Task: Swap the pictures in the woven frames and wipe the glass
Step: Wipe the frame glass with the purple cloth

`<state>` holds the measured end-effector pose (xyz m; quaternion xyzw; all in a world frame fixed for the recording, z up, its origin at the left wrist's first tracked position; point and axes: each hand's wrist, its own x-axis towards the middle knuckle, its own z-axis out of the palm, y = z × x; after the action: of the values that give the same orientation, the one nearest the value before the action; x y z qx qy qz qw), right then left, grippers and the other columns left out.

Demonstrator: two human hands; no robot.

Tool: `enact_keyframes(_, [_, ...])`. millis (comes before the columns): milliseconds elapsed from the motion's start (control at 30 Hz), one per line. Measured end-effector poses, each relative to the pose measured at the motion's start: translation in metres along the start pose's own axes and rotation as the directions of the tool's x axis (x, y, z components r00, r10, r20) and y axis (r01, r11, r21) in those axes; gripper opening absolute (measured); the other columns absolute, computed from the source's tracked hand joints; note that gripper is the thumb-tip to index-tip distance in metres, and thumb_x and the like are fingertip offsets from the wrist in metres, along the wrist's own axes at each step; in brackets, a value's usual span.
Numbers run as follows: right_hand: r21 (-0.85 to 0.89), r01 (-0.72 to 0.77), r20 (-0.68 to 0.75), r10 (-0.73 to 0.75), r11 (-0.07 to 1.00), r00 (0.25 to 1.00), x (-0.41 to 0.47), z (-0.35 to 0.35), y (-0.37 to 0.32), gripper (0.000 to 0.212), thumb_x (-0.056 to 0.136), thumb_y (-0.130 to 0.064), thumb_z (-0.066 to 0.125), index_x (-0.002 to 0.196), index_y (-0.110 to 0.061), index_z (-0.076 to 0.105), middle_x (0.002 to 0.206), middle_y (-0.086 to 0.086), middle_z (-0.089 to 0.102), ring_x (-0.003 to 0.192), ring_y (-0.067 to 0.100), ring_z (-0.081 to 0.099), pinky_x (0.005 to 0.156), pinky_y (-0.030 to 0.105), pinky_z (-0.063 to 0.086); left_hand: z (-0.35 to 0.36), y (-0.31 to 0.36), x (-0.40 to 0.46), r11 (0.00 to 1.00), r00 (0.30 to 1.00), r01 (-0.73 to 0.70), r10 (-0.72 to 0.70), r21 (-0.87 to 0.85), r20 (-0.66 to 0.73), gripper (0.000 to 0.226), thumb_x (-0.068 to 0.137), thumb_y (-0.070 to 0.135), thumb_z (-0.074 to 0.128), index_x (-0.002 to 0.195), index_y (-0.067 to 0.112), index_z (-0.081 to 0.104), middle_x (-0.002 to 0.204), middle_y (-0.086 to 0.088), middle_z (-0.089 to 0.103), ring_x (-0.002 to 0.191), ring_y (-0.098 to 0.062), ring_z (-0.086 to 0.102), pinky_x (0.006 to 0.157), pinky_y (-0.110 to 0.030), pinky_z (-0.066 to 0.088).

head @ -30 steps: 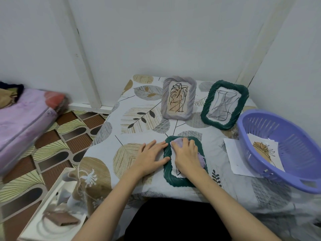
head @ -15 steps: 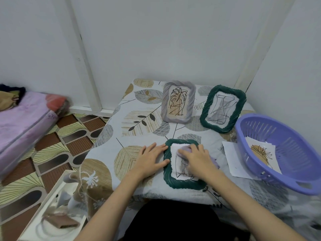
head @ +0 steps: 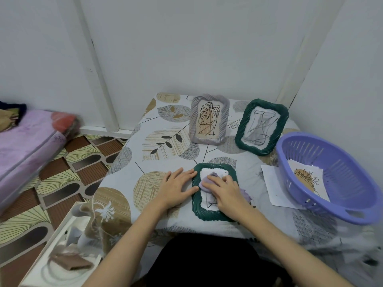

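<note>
A dark green woven frame (head: 207, 214) lies flat near the table's front edge. My right hand (head: 224, 190) presses a lilac cloth (head: 207, 181) onto its glass, covering most of the picture. My left hand (head: 176, 186) lies flat on the tablecloth with its fingertips against the frame's left rim. Two more frames stand upright at the back: a grey woven frame (head: 209, 119) with a leaf drawing and a second green woven frame (head: 261, 126) with a line drawing.
A purple plastic basket (head: 339, 156) at the right holds a loose picture (head: 306, 179) and rests on a white sheet (head: 269, 183). Walls close the table's back and right sides. A pink mattress (head: 27, 139) lies on the floor at left, a white tray (head: 56, 251) below.
My right hand has slid the cloth across the glass, from the upper left to the right and back toward the middle. My left hand has stayed against the frame's left rim.
</note>
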<state>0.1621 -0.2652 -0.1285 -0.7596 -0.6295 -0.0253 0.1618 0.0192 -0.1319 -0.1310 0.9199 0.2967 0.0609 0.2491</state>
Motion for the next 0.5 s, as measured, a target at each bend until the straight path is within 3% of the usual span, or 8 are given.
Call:
enact_keyframes(100, [0.023, 0.092, 0.042, -0.093, 0.996, 0.995, -0.014, -0.004, 0.005, 0.05, 0.07, -0.004, 0.054, 0.111, -0.031, 0.06, 0.121, -0.005, 0.063, 0.078, 0.028, 0.054, 0.062, 0.036, 0.046, 0.001, 0.0, 0.0, 1.0, 1.0, 0.0, 0.0, 0.01, -0.003, 0.073, 0.072, 0.071, 0.025, 0.138, 0.042, 0.029, 0.149, 0.024, 0.026, 0.143, -0.006, 0.013, 0.116, -0.036, 0.003])
enact_keyframes(233, [0.049, 0.199, 0.046, -0.202, 0.979, 0.978, -0.03, -0.008, 0.014, 0.057, 0.067, 0.002, 0.051, 0.111, -0.034, 0.056, 0.123, -0.006, 0.06, 0.083, 0.022, 0.042, 0.065, 0.039, 0.05, 0.002, -0.001, 0.0, 1.0, 1.0, -0.002, 0.002, 0.011, -0.022, 0.084, 0.062, 0.076, 0.015, 0.138, 0.044, 0.029, 0.149, 0.025, 0.026, 0.143, -0.006, 0.013, 0.116, -0.037, 0.004])
enact_keyframes(400, [-0.013, 0.256, -0.005, -0.256, 0.967, 0.967, -0.043, -0.012, 0.017, 0.062, 0.058, 0.001, 0.061, 0.108, -0.035, 0.057, 0.116, -0.011, 0.063, 0.08, 0.014, 0.032, 0.062, 0.025, 0.048, 0.001, 0.002, 0.001, 1.0, 1.0, 0.002, -0.002, 0.006, -0.022, 0.084, 0.062, 0.076, 0.018, 0.138, 0.043, 0.031, 0.148, 0.025, 0.027, 0.143, -0.006, 0.014, 0.116, -0.037, 0.004])
enact_keyframes(500, [-0.076, 0.243, -0.048, -0.247, 0.967, 0.968, -0.05, -0.014, 0.025, 0.067, 0.051, 0.0, 0.058, 0.108, -0.035, 0.055, 0.115, -0.01, 0.064, 0.081, 0.015, 0.035, 0.06, 0.027, 0.05, 0.0, 0.001, 0.001, 1.0, 1.0, 0.003, -0.003, -0.004, -0.02, 0.085, 0.06, 0.077, 0.017, 0.137, 0.043, 0.031, 0.148, 0.026, 0.027, 0.142, -0.005, 0.014, 0.116, -0.037, 0.004])
